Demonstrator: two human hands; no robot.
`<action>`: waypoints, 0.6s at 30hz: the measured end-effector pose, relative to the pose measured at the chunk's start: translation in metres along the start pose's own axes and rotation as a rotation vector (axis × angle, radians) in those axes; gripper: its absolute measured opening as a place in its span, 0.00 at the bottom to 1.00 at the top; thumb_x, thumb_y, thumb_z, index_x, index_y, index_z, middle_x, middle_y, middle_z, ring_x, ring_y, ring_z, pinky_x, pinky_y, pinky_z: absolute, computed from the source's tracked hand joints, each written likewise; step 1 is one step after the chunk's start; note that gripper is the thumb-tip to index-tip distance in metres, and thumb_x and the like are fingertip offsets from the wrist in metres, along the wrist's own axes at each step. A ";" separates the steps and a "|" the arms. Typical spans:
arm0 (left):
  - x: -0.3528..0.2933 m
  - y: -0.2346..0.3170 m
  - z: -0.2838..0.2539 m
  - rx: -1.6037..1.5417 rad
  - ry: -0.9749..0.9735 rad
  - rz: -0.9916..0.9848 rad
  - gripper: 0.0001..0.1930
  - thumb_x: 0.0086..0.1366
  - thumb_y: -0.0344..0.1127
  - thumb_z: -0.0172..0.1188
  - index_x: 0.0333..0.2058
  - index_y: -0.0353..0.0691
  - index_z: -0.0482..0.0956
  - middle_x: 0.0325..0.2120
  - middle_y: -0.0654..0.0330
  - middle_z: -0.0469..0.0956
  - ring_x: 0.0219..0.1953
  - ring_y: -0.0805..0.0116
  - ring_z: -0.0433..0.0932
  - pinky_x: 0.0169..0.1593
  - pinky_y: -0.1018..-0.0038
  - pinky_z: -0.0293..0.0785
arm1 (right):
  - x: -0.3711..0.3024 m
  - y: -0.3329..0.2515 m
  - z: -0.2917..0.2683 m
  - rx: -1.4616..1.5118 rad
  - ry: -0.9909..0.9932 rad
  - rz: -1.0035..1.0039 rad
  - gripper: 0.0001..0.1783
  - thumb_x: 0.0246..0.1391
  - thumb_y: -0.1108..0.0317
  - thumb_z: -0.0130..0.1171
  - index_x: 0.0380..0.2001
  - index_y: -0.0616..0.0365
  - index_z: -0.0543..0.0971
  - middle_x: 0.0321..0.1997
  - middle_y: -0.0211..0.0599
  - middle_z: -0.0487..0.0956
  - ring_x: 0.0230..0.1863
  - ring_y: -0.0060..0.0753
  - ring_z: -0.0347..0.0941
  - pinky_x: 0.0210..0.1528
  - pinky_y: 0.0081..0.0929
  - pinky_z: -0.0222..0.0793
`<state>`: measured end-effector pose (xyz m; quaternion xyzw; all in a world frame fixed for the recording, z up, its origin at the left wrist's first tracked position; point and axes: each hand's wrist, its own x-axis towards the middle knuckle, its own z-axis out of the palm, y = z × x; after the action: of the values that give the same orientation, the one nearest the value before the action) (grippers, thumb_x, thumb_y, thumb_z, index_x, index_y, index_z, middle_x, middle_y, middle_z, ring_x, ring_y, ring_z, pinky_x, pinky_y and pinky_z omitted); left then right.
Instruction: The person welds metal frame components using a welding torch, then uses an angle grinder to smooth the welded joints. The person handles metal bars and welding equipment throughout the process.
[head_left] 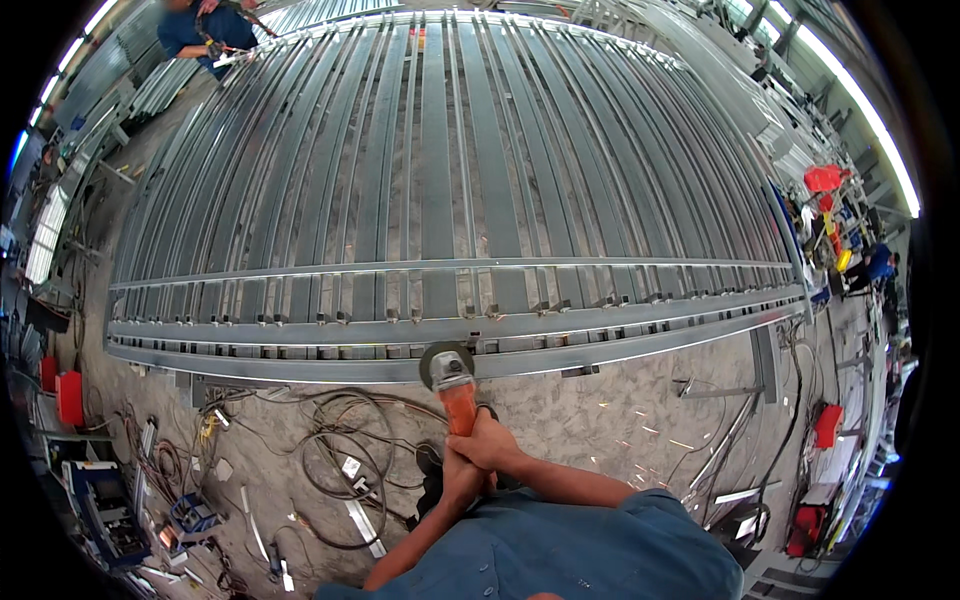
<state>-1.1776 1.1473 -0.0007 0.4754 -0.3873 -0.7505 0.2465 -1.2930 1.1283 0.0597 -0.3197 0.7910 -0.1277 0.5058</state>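
Both my hands grip an orange angle grinder (455, 385). My right hand (490, 443) wraps the rear of its body, and my left hand (458, 478) sits just behind and under it. The grinder's disc and guard touch the near rail of a large grey steel gate frame (300, 330) made of many parallel bars, lying flat. Sparks scatter on the concrete floor (640, 425) to my right.
Tangled black cables (340, 440) loop across the floor at my left. Red boxes (68, 398) and a blue machine (100, 500) stand at the left; red tools (826, 425) lie at the right. Another person in blue (205, 28) works at the gate's far corner.
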 end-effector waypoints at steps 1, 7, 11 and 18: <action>-0.004 0.000 -0.003 -0.021 0.019 -0.009 0.15 0.59 0.34 0.68 0.42 0.38 0.76 0.23 0.64 0.77 0.19 0.73 0.77 0.22 0.72 0.70 | -0.002 -0.002 0.001 -0.010 -0.020 -0.033 0.43 0.54 0.40 0.69 0.57 0.68 0.70 0.51 0.63 0.82 0.53 0.62 0.81 0.56 0.48 0.75; -0.026 0.038 -0.043 -0.087 0.225 0.159 0.42 0.45 0.18 0.67 0.61 0.38 0.58 0.34 0.54 0.78 0.27 0.62 0.82 0.27 0.68 0.81 | 0.020 -0.009 -0.033 -0.075 0.229 -0.411 0.38 0.58 0.42 0.68 0.59 0.60 0.72 0.50 0.53 0.82 0.52 0.61 0.79 0.53 0.52 0.75; -0.043 0.058 -0.071 -0.169 0.350 0.196 0.41 0.46 0.18 0.64 0.61 0.36 0.59 0.37 0.52 0.77 0.31 0.60 0.82 0.31 0.65 0.84 | 0.086 -0.016 -0.087 -0.352 0.623 -0.580 0.26 0.58 0.50 0.68 0.55 0.49 0.78 0.49 0.37 0.79 0.53 0.47 0.80 0.49 0.49 0.76; -0.072 0.055 -0.093 -0.215 0.443 0.205 0.39 0.48 0.20 0.61 0.61 0.34 0.59 0.38 0.52 0.76 0.30 0.61 0.81 0.30 0.66 0.83 | 0.121 -0.027 -0.119 -0.479 0.420 -0.536 0.19 0.61 0.46 0.64 0.42 0.48 0.84 0.46 0.37 0.83 0.50 0.50 0.81 0.48 0.50 0.76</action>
<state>-1.0631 1.1363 0.0586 0.5573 -0.2881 -0.6363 0.4489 -1.4219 1.0166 0.0406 -0.5899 0.7731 -0.1298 0.1934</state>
